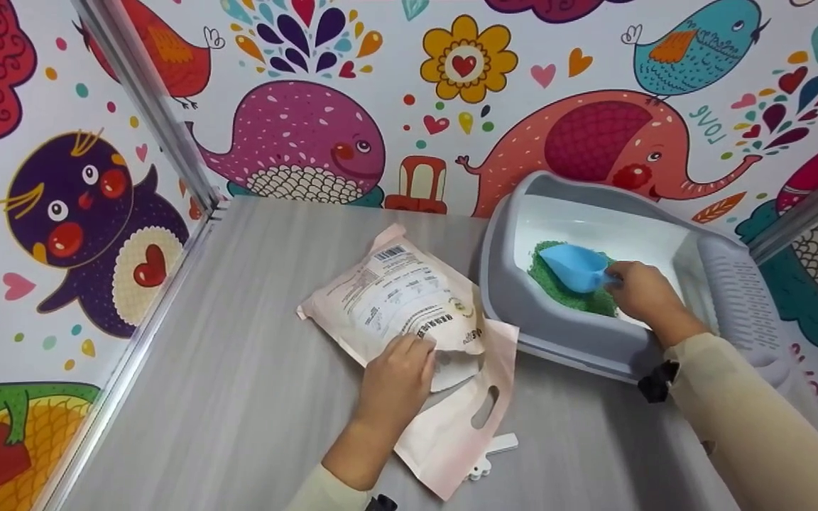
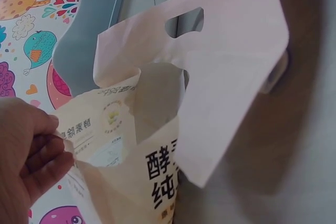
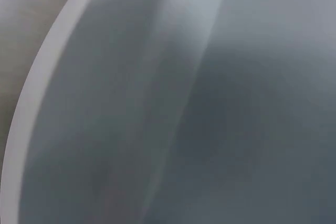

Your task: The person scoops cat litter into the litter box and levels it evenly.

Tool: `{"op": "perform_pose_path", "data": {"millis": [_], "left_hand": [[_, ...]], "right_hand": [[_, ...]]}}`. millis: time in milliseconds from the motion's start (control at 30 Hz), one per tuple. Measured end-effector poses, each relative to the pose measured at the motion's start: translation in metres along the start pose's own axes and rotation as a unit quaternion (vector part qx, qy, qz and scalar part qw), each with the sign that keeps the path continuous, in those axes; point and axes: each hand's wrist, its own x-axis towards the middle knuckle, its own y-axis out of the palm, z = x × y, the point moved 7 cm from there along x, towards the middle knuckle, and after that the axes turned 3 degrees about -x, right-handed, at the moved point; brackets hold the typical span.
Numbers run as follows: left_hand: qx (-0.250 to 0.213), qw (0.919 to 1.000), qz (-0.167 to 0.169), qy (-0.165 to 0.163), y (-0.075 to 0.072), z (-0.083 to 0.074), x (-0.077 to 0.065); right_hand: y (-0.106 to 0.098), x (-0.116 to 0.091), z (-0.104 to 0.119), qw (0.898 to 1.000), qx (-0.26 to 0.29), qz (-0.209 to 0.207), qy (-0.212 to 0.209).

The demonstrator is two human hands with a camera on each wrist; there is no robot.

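Observation:
My right hand (image 1: 642, 291) grips the handle of a light blue scoop (image 1: 574, 267). The scoop lies over green cat litter (image 1: 586, 301) inside a grey and white litter box (image 1: 558, 346). With its fingertips my left hand (image 1: 396, 380) pinches the edge of a pale pink litter bag (image 1: 409, 284), which lies on the table. In the left wrist view the bag's mouth (image 2: 157, 93) gapes, and the left hand (image 2: 31, 156) holds its rim. The right wrist view is blurred; only the box's grey wall (image 3: 115, 103) fills it, and no hand shows there.
A torn-open top flap (image 1: 451, 440) with a handle hole hangs off the bag. Beneath it a white plastic piece (image 1: 491, 454) sticks out. Patterned walls (image 1: 423, 106) stand behind and at the left, with a metal rail (image 1: 132, 362) along the grey table (image 1: 238, 341).

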Motion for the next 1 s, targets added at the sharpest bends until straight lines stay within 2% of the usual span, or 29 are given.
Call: {"op": "perform_pose_path", "data": {"millis": [267,600,733,867,1000], "left_hand": [[0.0,1.0,-0.003,-0.006,0.0,0.0,-0.002],[-0.001,1.0,-0.006,0.0,0.0,0.0,-0.001],[-0.005,1.0,-0.005,-0.001,0.0,0.0,-0.001],[-0.007,1.0,-0.002,-0.002,0.0,0.0,-0.001],[-0.006,1.0,-0.003,-0.002,0.0,0.0,-0.002]], "right_hand": [[0.0,-0.005,0.005,0.999,0.003,0.007,-0.032],[-0.001,-0.021,-0.002,0.994,0.026,0.019,-0.1],[-0.003,-0.026,-0.01,0.993,0.027,0.033,-0.114],[-0.005,-0.032,-0.021,0.992,0.035,0.047,-0.11],[-0.004,-0.038,-0.035,0.994,0.041,0.053,-0.084]]}}
